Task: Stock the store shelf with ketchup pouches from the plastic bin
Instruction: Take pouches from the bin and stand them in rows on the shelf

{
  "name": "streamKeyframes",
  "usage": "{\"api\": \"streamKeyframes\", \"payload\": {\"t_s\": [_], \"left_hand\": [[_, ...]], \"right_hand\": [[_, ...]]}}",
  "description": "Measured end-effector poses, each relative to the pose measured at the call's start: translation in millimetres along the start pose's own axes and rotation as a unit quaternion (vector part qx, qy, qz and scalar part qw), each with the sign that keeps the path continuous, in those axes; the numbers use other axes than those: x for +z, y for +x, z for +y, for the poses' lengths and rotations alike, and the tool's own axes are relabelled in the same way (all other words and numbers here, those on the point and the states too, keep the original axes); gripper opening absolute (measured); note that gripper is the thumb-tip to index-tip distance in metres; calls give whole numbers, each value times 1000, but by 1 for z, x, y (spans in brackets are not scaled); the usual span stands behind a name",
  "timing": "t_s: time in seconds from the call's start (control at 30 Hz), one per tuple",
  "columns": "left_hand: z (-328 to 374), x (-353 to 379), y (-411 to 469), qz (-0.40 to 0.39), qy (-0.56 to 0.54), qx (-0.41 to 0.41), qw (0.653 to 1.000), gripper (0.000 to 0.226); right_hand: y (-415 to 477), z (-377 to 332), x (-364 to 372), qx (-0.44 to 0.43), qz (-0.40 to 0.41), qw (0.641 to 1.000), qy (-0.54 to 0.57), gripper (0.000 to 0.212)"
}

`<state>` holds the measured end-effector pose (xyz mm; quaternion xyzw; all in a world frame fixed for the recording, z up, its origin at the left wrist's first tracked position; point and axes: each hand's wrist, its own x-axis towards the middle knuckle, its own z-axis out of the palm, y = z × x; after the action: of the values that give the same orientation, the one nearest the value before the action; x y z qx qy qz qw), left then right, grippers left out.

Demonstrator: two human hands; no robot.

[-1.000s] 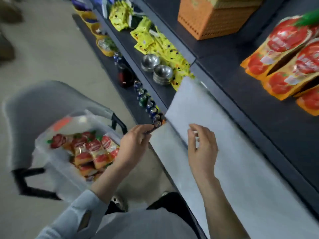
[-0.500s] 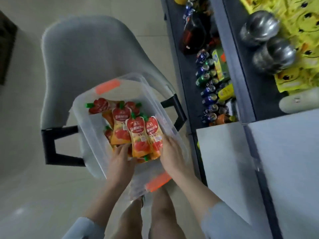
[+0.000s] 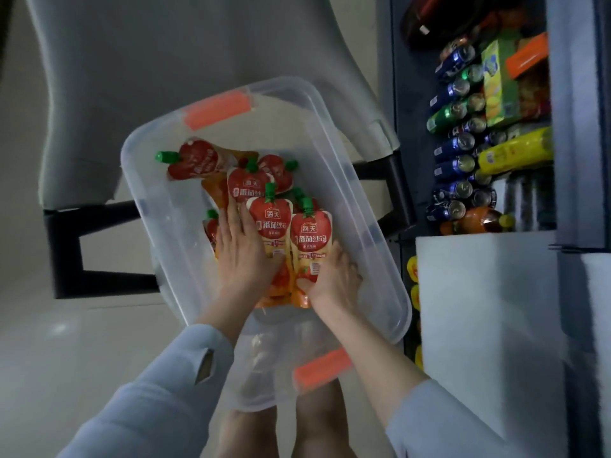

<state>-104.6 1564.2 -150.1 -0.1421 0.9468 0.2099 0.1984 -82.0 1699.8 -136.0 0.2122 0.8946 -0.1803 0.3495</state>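
Note:
A clear plastic bin [image 3: 334, 150] with orange latches sits on a grey chair and holds several red-and-orange ketchup pouches [image 3: 198, 160] with green caps. Both my hands are inside the bin. My left hand [image 3: 241, 249] lies on the pile with straight fingers, its thumb across the lower part of the middle pouch [image 3: 269, 223]. My right hand [image 3: 335, 279] grips the bottom of the rightmost pouch [image 3: 310, 239], thumb on its front and fingers behind it. The store shelf [image 3: 405, 143] stands to the right of the bin.
The grey chair [image 3: 165, 61] has black legs and stands on a pale floor. The low shelf beside it holds drink cans [image 3: 453, 153], a yellow bottle [image 3: 515, 150] and a green box [image 3: 496, 87]. A white panel [image 3: 479, 309] covers the near shelf.
My view has swung from the shelf down to the bin. Both hands went from mid-air into the bin, reaching further onto the pouches, and the right hand has taken hold of one.

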Motion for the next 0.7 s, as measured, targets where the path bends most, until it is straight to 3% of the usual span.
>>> {"api": "streamKeyframes", "payload": {"t_s": [0.2,0.33,0.43,0.53,0.7], "left_hand": [[-4,-6,-3,34,-102,-25,994,77],[7,-17,-18,87,-142,-53,985,43],[12,-32,-22,36,-238,-99,966,44],[11,-54,-28,-25,-285,-93,954,58],[29,-115,-60,-134,-413,-73,898,44]], "right_hand": [[10,-7,-5,66,-7,973,219,46],[9,-5,-11,67,-37,949,305,42],[-4,1,-24,41,-68,929,361,50],[-30,6,-48,4,-111,901,420,49],[-93,13,-96,-46,-136,875,462,47]]}}
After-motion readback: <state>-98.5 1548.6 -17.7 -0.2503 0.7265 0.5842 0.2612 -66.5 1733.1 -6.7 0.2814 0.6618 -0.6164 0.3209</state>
